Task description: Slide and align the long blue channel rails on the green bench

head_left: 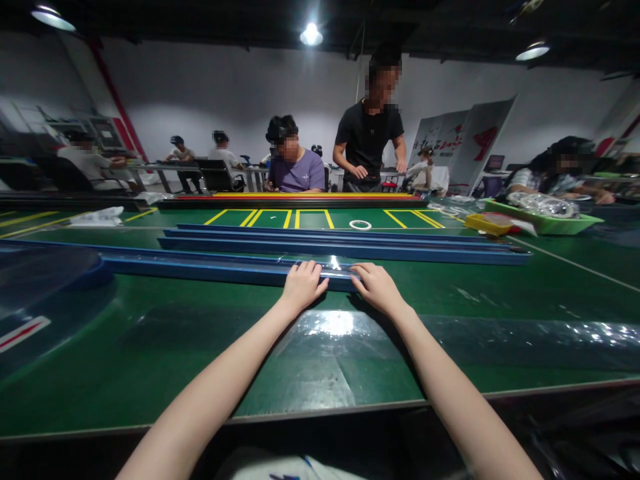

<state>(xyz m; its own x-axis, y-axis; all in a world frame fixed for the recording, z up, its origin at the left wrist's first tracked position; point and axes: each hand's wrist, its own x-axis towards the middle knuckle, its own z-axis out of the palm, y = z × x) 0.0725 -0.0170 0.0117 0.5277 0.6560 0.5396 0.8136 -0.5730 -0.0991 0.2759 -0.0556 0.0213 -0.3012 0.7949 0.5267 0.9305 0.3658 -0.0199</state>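
A long blue rail [200, 267] lies across the green table [150, 347], running from the far left to its right end in front of me. My left hand [303, 285] and my right hand [376, 287] both rest on that end, fingers curled over its top edge and over clear plastic film [340, 267] wrapped there. A sheet of clear film [450, 333] lies flat on the table under my forearms and stretches to the right.
Two more long blue rails [350, 248] lie parallel behind the first. Farther back are yellow floor-style markings, a white ring [360, 225], a yellow tray [487, 223] and a green tray [550, 220]. Several people sit or stand at tables beyond.
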